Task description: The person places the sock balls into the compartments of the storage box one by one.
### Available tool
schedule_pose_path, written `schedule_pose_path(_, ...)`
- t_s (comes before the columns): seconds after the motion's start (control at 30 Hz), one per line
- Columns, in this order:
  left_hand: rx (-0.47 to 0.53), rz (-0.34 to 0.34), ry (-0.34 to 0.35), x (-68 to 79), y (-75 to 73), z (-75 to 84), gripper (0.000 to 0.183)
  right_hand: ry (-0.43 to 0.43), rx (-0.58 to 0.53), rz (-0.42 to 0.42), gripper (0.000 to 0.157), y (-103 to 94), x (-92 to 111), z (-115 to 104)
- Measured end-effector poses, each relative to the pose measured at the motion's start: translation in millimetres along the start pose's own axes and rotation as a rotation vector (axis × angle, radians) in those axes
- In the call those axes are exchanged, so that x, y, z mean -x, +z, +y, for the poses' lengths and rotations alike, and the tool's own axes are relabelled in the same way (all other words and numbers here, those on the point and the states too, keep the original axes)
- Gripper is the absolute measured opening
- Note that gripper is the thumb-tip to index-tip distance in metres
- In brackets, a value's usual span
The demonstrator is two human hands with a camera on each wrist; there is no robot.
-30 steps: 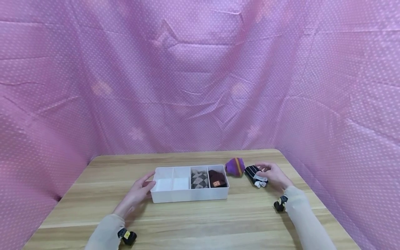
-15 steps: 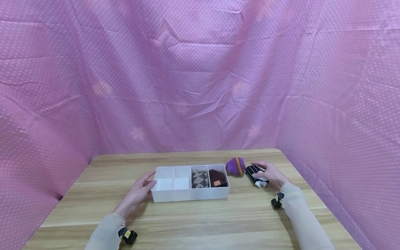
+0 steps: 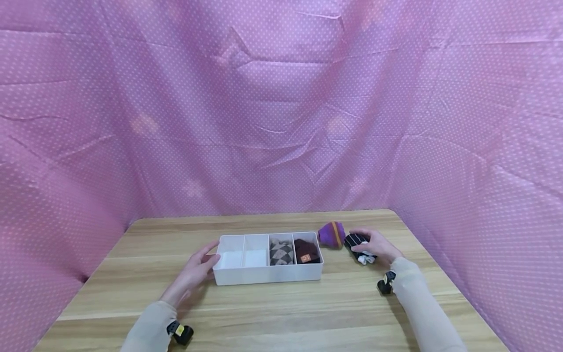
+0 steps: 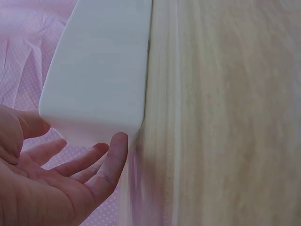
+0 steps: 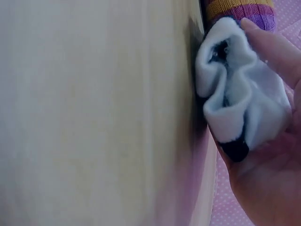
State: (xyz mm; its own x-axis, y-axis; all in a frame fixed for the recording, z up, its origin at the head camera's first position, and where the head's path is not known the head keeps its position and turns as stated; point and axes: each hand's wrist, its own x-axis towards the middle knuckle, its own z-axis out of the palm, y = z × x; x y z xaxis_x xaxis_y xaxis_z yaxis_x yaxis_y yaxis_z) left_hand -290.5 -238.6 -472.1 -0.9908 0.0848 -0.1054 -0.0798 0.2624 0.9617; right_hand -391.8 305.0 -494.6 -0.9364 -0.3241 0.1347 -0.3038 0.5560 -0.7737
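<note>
In the head view, my left hand (image 3: 195,270) touches the left end of a white divided box (image 3: 269,275). The left wrist view shows its fingertips (image 4: 117,146) against the end wall, fingers fairly straight. My right hand (image 3: 377,246) grips a rolled black-and-white striped sock (image 3: 354,240) on the table right of the box. In the right wrist view, the sock's white cuff (image 5: 225,120) faces the camera, with the thumb along one side; the other fingers are mostly hidden behind it. A rolled purple sock (image 3: 330,235) with an orange stripe lies between the box and the striped sock.
Inside the box, a grey argyle sock (image 3: 280,252) and a dark maroon sock (image 3: 305,251) fill the two right compartments. The two left compartments show bare white bottoms. Pink dotted cloth (image 3: 272,122) hangs behind and beside the wooden table (image 3: 281,318).
My right hand has moved slightly left and its fingers have come in round the striped sock. The left hand and the box have stayed practically in place.
</note>
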Motion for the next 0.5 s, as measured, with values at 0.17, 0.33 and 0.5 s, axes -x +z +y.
schedule_pose_path(0.17, -0.012, 0.002, 0.01, -0.5, -0.6, -0.7, 0.056, 0.035, -0.034, 0.018, 0.064, 0.1, 0.7, 1.3)
schedule_pose_path(0.33, 0.002, -0.012, 0.009, 0.2, -0.8, -0.4, 0.056, 0.045, -0.057, 0.035, 0.063, 0.0, 3.2, -1.3)
schedule_pose_path(0.5, 0.009, -0.011, 0.01, 0.4, -0.6, -0.3, 0.056, 0.039, -0.068, 0.044, 0.062, -0.3, 7.4, -4.0)
